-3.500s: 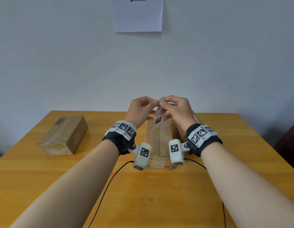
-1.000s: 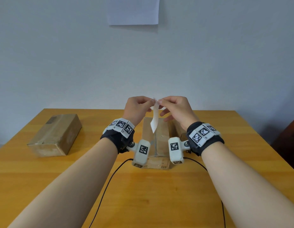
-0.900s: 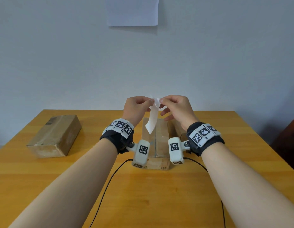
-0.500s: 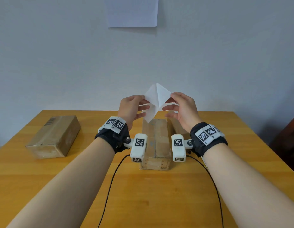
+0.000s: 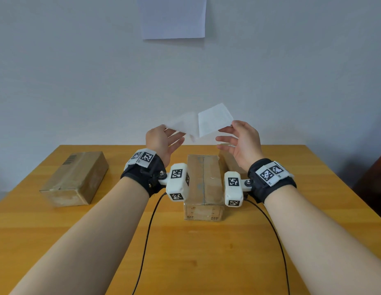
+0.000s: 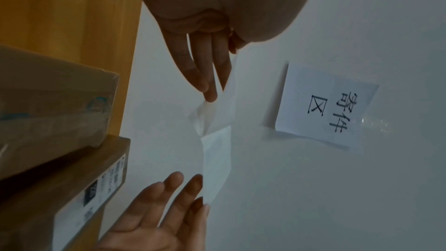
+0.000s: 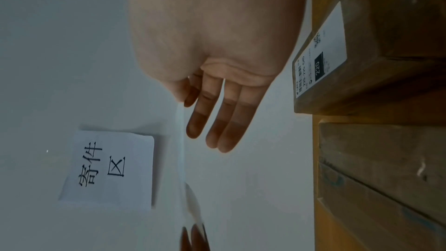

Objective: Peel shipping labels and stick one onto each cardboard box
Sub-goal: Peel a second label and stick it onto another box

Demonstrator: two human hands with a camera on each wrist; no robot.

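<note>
The box behind the right hand (image 5: 241, 143) is mostly hidden; the wall sheet (image 5: 173, 17) is cropped at the top; the left-held paper (image 5: 182, 124) is motion-blurred.

Head view: bright, even, soft light, no hard glare. The wall (image 5: 291, 71) reads pale grey-blue and darkens toward the far right corner. The paper sheet (image 5: 173, 17) on it casts a faint shadow just below its edge. The table (image 5: 206, 252) shows a soft sheen near the middle; straight lines bow toward the frame edges (wide lens). The left half of the label (image 5: 213, 122) is smeared by motion blur, the right half sharper.

Wrist views: dimmer, cooler, slightly noisy. The left hand (image 6: 205, 60) and right hand (image 7: 217, 83) are backlit, fingertips dark. The nearest palm areas are soft, out of focus. The cardboard boxes (image 6: 48, 106) look murky brown.
</note>
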